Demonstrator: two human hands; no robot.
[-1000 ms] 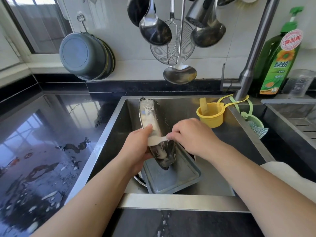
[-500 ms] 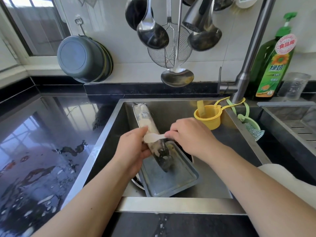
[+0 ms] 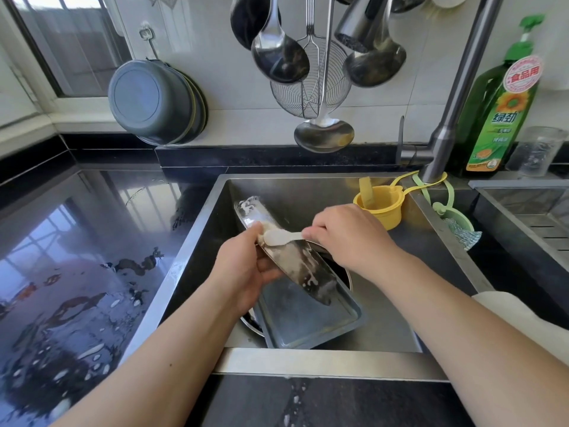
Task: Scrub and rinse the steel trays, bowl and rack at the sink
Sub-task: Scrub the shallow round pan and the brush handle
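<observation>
head view over the sink [image 3: 197, 241]: our left hand [image 3: 243, 272] grips a soapy steel tray [image 3: 295, 260] tilted on edge; our right hand [image 3: 345, 235] pinches a white brush [image 3: 277, 237] against it; a second tray [image 3: 308, 322] lies flat beneath.

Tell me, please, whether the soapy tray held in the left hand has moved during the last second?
Yes. The far end of the soapy tray has sunk away from the back rim of the sink, which it nearly reached before.
</observation>
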